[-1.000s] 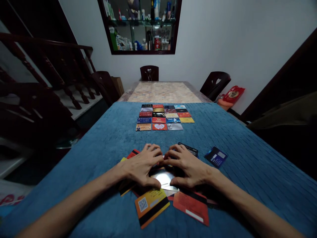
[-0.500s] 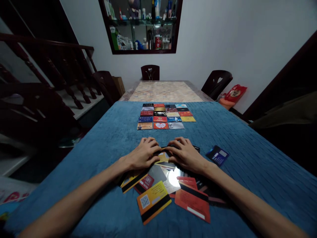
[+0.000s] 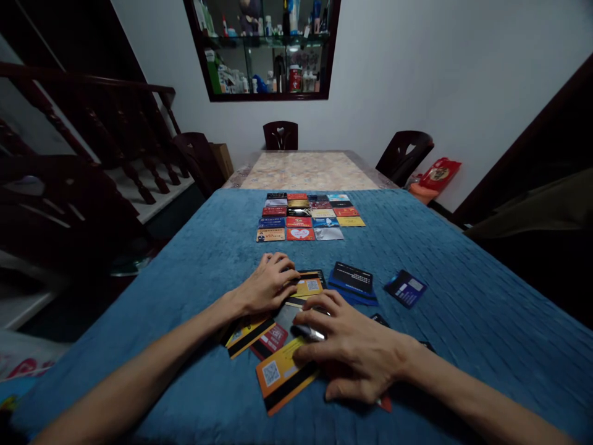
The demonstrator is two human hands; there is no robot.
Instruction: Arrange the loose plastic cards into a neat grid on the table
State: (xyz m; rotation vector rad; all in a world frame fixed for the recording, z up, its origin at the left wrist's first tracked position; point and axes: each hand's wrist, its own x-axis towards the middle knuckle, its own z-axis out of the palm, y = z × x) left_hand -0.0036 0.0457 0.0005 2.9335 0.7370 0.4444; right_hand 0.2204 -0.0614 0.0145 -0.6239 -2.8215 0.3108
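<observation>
A loose heap of plastic cards (image 3: 278, 330) lies on the blue cloth (image 3: 463, 309) near me. My left hand (image 3: 266, 287) rests flat on the heap's far left part, fingers touching a yellow card (image 3: 309, 287). My right hand (image 3: 349, 349) lies spread over the near cards, covering a red one and touching an orange card with a QR code (image 3: 280, 377). Neither hand grips a card. A dark card on a blue one (image 3: 353, 281) and a navy card (image 3: 405, 288) lie apart to the right. Farther off, a neat grid of cards (image 3: 308, 216) is laid out in rows.
Beyond the cloth the marble table top (image 3: 308, 172) shows, with dark chairs (image 3: 280, 135) around it. A red bag (image 3: 438, 174) sits at the right, a wooden stair rail (image 3: 92, 123) at the left, a glass cabinet (image 3: 266, 46) on the wall.
My right hand has pulled back toward me onto the near cards, uncovering the dark and blue cards at right. My left hand shifted slightly forward over the yellow card.
</observation>
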